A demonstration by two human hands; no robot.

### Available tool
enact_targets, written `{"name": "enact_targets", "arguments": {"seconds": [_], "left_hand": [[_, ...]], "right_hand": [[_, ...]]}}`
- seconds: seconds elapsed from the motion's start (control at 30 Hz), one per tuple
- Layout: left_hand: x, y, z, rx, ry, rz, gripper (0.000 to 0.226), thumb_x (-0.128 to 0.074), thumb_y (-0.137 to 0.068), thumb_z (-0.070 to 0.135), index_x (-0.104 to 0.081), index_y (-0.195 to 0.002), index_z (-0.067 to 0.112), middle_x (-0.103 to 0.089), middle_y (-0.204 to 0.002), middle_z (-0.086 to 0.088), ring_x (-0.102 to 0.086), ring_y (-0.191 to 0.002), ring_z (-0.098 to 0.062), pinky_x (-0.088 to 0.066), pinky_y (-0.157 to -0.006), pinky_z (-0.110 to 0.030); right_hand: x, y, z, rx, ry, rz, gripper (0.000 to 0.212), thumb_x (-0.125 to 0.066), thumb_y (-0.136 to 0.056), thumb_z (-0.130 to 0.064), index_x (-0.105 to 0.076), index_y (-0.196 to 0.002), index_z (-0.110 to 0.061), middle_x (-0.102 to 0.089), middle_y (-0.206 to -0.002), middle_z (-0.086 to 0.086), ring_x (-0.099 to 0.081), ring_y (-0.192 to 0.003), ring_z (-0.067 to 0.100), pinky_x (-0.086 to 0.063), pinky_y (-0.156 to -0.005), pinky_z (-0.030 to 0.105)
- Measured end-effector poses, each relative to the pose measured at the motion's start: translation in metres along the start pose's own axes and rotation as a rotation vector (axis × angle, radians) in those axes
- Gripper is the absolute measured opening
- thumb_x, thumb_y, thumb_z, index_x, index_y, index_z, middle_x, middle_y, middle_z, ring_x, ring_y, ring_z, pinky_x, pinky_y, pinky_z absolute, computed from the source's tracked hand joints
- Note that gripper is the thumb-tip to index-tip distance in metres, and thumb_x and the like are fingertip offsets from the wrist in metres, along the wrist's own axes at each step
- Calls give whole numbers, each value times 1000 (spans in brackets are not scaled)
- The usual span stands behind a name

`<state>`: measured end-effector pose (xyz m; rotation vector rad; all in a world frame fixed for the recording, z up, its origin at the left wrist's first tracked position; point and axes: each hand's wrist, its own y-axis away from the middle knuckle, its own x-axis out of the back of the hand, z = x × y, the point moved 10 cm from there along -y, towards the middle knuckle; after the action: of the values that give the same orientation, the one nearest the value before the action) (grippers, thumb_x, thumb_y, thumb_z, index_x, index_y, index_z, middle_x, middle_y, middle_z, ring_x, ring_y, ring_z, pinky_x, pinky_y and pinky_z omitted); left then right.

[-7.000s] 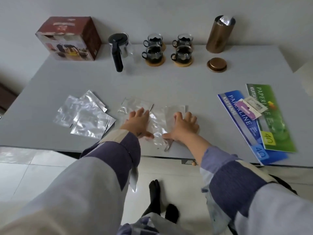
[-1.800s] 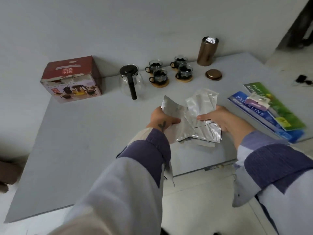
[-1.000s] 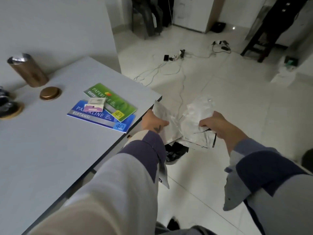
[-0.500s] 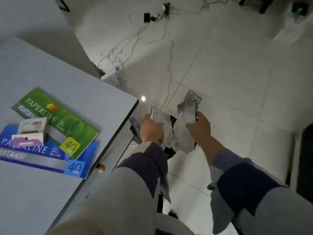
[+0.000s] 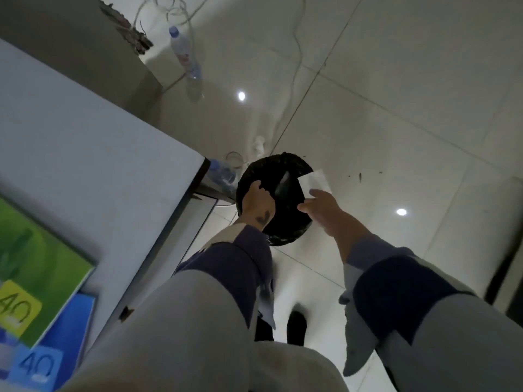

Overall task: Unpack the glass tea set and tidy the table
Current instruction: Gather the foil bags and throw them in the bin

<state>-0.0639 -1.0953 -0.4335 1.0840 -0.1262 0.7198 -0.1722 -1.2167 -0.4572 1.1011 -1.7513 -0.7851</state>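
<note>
Glossy tiled floor (image 5: 396, 80), round black bin (image 5: 285, 222), left hand (image 5: 259, 203) gripping its rim, right hand (image 5: 325, 210) spread, empty

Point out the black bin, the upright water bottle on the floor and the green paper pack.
black bin (image 5: 285, 222), head view, dark liner inside.
water bottle (image 5: 184, 53), head view, labelled body.
green paper pack (image 5: 36, 264), head view, cover.

Glossy pale tiled floor (image 5: 396, 80), grey table (image 5: 85, 142), loose cables (image 5: 297, 46)
</note>
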Motion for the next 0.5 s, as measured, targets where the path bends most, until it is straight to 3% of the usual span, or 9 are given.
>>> {"name": "enact_targets", "arguments": {"seconds": [0.13,0.23,0.33,0.43,0.5], "left_hand": [[5,8,4,43,35,25,45,-37,-98,9,-35,-143,10,-45,-141,-12,-46,-126,-28,-37,-99,-29],[16,25,25,-11,95,59,43,-37,-98,6,-38,-141,8,-47,-140,-13,-47,-127,-27,-37,-90,-20],[36,54,48,-60,136,129,41,-37,-97,4,-43,-138,6,-50,-137,-15,-48,-126,-28,-39,-89,-21],[63,93,65,-109,163,210,42,-38,-97,4,-43,-138,7,-50,-137,-14,-49,-126,-27,-40,-95,-25],[83,120,69,-141,193,269,42,-39,-96,4,-44,-138,7,-51,-136,-14,-50,-125,-27,-41,-96,-26]], "right_hand": [[4,6,-17,47,-3,-11,56,-61,-87,-7,-43,-140,-6,-57,-126,9,-54,-117,22,-40,-104,32],[16,17,-46,149,66,4,48,-60,-86,-4,-50,-133,-3,-58,-130,14,-54,-120,28,-41,-106,37],[28,41,-81,270,135,26,44,-58,-84,-2,-55,-128,-1,-61,-118,13,-57,-111,26,-43,-98,30],[37,75,-114,367,158,17,43,-57,-86,-2,-55,-129,-6,-56,-132,14,-54,-122,29,-42,-105,33],[38,104,-140,446,200,-20,43,-53,-90,-3,-51,-133,-7,-52,-137,13,-51,-125,29,-41,-101,29]]}}
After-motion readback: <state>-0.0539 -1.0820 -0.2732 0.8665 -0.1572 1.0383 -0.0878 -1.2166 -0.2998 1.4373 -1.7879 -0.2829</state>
